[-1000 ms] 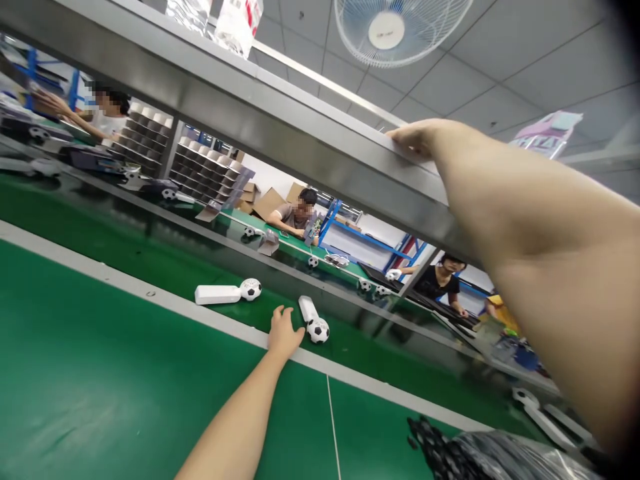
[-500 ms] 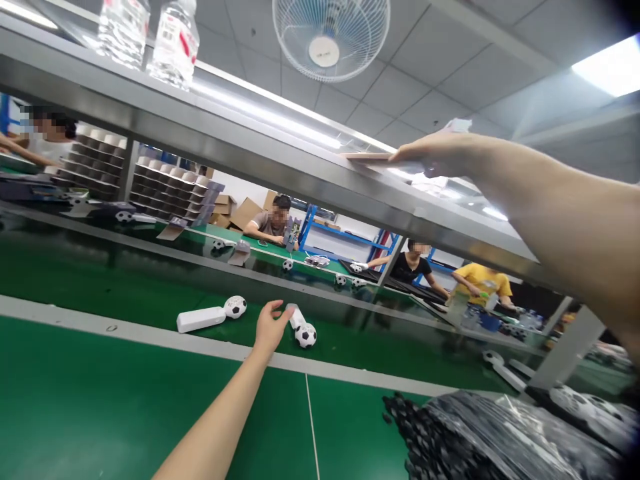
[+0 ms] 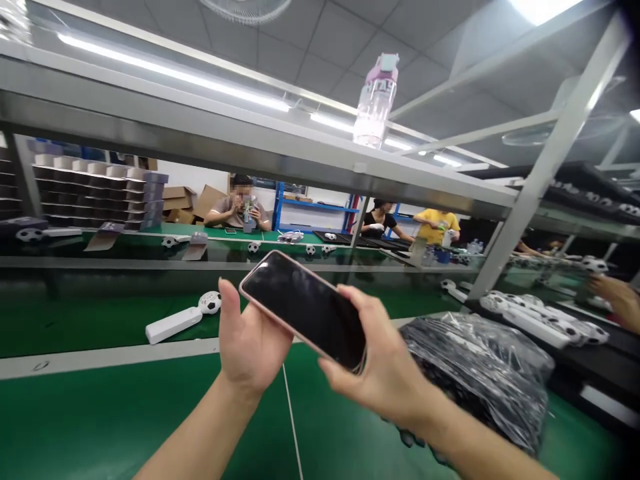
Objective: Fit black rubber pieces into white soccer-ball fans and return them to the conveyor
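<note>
My right hand (image 3: 387, 353) grips the lower right end of a smartphone (image 3: 305, 307), thumb on the near edge and fingers on the far one. The phone has a dark screen facing me and a pink rim. Under its left end my left hand (image 3: 255, 343) lies palm up, thumb stretched away from the phone. The left fingertips are hidden behind it. Left of my hands, a white handheld fan with a football-patterned head (image 3: 175, 323) lies on the green conveyor belt (image 3: 100, 307).
A black plastic bag (image 3: 480, 367) sits on the right of the green worktop (image 3: 100, 420). Beyond it, several football fans (image 3: 545, 317) lie in a black tray. A metal shelf (image 3: 225, 143) crosses overhead, bearing a clear bottle (image 3: 375, 103). Co-workers sit across the line.
My right hand has come down from the overhead shelf with the phone. My left hand has moved from beside a football fan on the belt to under the phone. The view has turned right.
</note>
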Tool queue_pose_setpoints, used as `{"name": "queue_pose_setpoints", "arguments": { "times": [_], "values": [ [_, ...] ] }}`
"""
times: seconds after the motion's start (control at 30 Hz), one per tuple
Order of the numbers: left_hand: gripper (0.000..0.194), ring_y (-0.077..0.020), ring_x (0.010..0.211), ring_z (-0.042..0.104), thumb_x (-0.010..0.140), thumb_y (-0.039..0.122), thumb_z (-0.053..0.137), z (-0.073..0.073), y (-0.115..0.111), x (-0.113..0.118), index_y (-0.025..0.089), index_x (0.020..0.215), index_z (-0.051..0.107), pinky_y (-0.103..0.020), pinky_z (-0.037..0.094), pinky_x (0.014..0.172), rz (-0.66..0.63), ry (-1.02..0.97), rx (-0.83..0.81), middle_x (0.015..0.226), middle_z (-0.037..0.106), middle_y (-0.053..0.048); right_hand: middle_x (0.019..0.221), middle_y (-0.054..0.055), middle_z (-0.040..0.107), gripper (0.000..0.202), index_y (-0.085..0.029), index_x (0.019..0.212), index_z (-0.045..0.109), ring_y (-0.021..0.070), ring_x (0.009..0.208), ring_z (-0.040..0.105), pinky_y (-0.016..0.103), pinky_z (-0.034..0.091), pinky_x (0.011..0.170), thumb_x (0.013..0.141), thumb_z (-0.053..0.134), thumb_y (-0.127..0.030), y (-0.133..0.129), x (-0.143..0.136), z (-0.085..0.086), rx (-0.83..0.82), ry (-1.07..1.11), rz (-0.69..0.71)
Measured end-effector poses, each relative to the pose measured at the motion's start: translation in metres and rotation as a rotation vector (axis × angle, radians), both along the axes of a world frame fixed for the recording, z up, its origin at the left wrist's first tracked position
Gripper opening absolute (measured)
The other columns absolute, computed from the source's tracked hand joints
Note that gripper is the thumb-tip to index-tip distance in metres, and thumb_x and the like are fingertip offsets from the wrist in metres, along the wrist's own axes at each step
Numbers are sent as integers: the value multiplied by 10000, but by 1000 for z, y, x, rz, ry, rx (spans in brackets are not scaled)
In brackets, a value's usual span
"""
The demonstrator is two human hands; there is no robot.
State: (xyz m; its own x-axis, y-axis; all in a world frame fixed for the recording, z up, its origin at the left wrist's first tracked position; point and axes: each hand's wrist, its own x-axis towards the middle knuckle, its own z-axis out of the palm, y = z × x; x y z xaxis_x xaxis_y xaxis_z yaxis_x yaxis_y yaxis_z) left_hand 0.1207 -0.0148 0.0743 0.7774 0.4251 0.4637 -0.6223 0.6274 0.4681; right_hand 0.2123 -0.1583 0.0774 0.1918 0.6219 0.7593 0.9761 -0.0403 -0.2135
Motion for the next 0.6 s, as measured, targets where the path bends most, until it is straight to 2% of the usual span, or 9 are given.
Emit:
{"name": "queue_pose_setpoints", "arguments": {
  "times": [0.07,0.17,0.27,0.37,0.47,0.6],
  "values": [
    [719,-329,1189,448,774,691,405,-4,-2,5,118,1188,542,-467,383,978,-48,102,-141,1231,541,-166,1228,133,414,760,-174,1310,287,295,1137,416,451,423,946,654,669,-219,1,-6,-33,14,74,-25],
    [673,-302,1088,533,826,641,355,-10,-2,12,110,1198,535,-478,384,970,-96,182,-194,1118,604,-166,1311,143,327,841,-196,1349,218,330,1217,319,495,362,995,671,707,-288,-6,-13,-61,10,183,-30],
    [740,-316,1055,540,789,677,382,-16,-1,17,97,1229,511,-505,359,981,-195,187,-118,1086,613,-164,1346,101,318,853,-263,1365,208,301,1245,311,457,353,1017,691,727,-327,-17,-15,-68,-22,371,51],
    [778,-318,1054,536,769,693,403,-22,-2,22,84,1245,495,-511,338,996,-315,229,-79,1086,613,-168,1318,46,398,763,-317,1348,271,243,1192,414,385,395,993,726,711,-298,-26,-10,-69,-51,656,208],
    [758,-304,1050,545,780,683,396,-28,-7,27,85,1233,505,-496,339,1000,-416,312,-92,1088,618,-166,1266,38,473,710,-307,1343,297,221,1121,493,354,437,946,752,692,-311,-29,-5,-73,-6,876,359],
    [753,-309,1034,564,785,685,385,-32,-14,31,75,1203,526,-485,369,977,-451,401,-115,1097,618,-180,1262,38,491,672,-293,1326,328,215,1111,506,331,443,932,760,691,-297,-30,-3,-87,87,943,373]
  ]
}}
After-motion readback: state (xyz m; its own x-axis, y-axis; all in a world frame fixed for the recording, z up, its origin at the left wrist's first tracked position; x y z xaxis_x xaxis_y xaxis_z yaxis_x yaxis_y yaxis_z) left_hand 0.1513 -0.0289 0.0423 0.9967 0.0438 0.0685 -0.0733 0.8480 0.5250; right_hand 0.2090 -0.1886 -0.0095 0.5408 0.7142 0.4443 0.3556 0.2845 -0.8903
